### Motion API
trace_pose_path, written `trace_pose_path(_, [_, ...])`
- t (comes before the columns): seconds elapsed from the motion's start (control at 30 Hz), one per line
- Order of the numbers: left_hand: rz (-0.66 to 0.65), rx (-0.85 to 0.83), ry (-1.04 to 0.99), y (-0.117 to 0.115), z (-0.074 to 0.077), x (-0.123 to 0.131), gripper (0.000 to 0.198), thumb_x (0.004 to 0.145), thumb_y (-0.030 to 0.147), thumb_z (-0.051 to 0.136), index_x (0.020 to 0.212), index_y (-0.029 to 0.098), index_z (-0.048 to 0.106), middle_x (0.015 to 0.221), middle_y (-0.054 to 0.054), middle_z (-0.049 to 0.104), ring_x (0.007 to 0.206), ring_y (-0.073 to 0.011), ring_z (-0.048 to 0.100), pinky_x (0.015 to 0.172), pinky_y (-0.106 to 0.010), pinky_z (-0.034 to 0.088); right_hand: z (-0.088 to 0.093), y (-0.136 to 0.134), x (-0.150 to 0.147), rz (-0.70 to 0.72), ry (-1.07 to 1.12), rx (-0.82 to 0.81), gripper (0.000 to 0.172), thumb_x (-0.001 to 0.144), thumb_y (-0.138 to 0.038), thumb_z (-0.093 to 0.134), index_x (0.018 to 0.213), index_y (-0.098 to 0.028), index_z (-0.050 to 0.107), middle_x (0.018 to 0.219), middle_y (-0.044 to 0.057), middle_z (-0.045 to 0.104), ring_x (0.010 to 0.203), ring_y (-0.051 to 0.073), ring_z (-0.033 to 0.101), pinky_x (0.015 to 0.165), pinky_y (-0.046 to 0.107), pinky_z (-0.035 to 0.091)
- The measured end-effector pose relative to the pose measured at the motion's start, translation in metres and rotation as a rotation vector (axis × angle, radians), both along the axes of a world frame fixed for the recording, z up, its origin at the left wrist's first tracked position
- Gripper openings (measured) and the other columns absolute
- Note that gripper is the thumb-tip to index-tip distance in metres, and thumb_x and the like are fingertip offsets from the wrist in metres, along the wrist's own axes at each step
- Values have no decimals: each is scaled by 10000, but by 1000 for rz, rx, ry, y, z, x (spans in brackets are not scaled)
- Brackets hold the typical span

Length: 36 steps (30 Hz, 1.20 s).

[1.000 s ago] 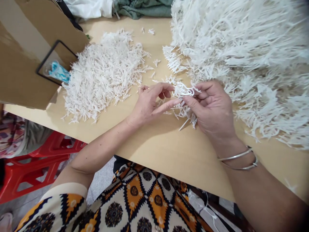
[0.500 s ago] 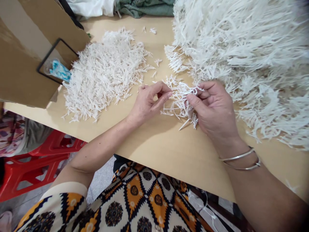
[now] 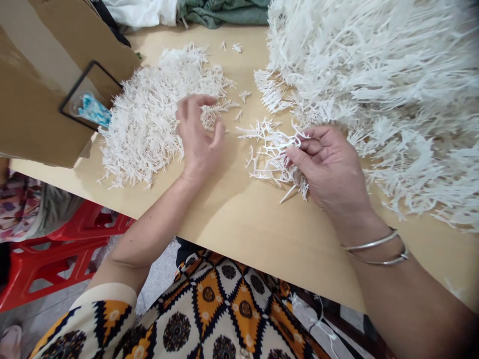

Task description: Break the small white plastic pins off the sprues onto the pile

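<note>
My right hand (image 3: pixel 329 169) pinches a clump of white branching plastic sprigs (image 3: pixel 275 154) between thumb and fingers, held low over the table. Thin twig-like ends stick out of the clump to the left, and one straight stem points down. My left hand (image 3: pixel 198 132) is at the right edge of a pile of small white sprigs (image 3: pixel 149 119). Its thumb and fingers are apart, slightly blurred, and nothing shows between them. Right of my right hand spreads a much larger heap of longer white branched pieces (image 3: pixel 392 89).
A cardboard box (image 3: pixel 48 75) with a black wire frame (image 3: pixel 80 87) and a blue-and-white item (image 3: pixel 93 109) stands at left. Several loose sprigs (image 3: pixel 245 95) lie between the piles on the table (image 3: pixel 232 229). Cloth (image 3: pixel 224 11) lies behind; red stools (image 3: pixel 48 259) stand below left.
My left hand has left the clump and moved left to the small-sprig pile, its fingers parting. My right hand keeps holding the clump in nearly the same place.
</note>
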<state>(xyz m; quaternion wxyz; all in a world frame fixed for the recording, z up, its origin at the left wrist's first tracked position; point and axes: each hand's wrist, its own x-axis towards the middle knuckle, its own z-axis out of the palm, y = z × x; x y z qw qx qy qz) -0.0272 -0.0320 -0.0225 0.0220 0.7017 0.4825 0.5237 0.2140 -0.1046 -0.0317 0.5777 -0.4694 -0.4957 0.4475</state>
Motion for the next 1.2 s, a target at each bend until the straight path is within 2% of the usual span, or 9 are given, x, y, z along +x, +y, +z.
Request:
trace_pose_path(0.13, [-252,-173,157,-35,14,32,353,985,607,594,1064,273,678,1233,-94,613,1229,-260,577,1069,-488,434,2,-1,-3,41,-28,28,317,812,-297,843,997,-284,586,810,-54,686,668,110,634,641,268,591])
trace_pose_path(0.23, [-358,-314,213,-45,15,44,378,974,615,611,1050,255,698,1232,-83,667,1191,-237,615,1050,-436,434,4,-3,-6,71,-64,35,333,804,-331,856,992,-299,584,801,-65,695,670,114,650,621,261,588])
trace_pose_path(0.47, [-453,-381,182,-36,9,41,478,1023,651,485,919,213,647,869,11,724,790,-111,633,909,-351,433,4,-4,-6,51,-71,40,271,835,-268,805,1000,-302,594,810,-46,659,643,117,600,571,269,525])
trace_pose_path(0.67, [-498,-372,255,-41,10,42,480,1041,652,430,936,224,619,870,23,737,785,-108,648,972,-380,415,-4,-3,-2,15,-141,66,261,871,-216,735,1056,-316,582,799,-36,571,660,143,548,584,303,459])
trace_pose_path(0.77, [-526,-315,179,-48,19,42,434,1062,609,429,925,234,601,860,22,721,759,-112,636,929,-377,442,-7,3,5,-97,-207,97,281,826,-170,757,1022,-298,602,824,-21,573,660,140,499,608,313,442])
trace_pose_path(0.87, [-445,-273,59,-49,28,36,366,1064,555,475,898,246,577,847,12,696,747,-128,622,894,-381,473,-10,11,16,-215,-198,117,290,796,-146,790,975,-296,617,823,-10,578,645,137,436,608,320,413])
trace_pose_path(1.07, [49,-128,-39,-15,12,8,333,1005,625,545,1103,311,595,1155,-63,666,1062,-233,611,1002,-491,480,-9,10,17,-133,-53,49,290,811,-304,846,985,-347,618,821,-16,613,641,153,527,584,344,446])
trace_pose_path(1.13, [103,-109,-4,-10,9,4,354,987,618,581,1183,324,601,1302,-90,628,1234,-275,561,1041,-524,459,-8,6,12,-89,-20,36,260,842,-317,820,1013,-356,627,821,-19,632,649,153,558,620,349,493])
trace_pose_path(1.2, [51,-105,34,-14,12,7,317,986,585,602,1171,330,630,1334,-92,626,1299,-286,546,1064,-533,439,-6,4,8,-40,19,49,285,835,-281,811,1048,-341,632,834,-22,654,700,152,600,676,340,531])
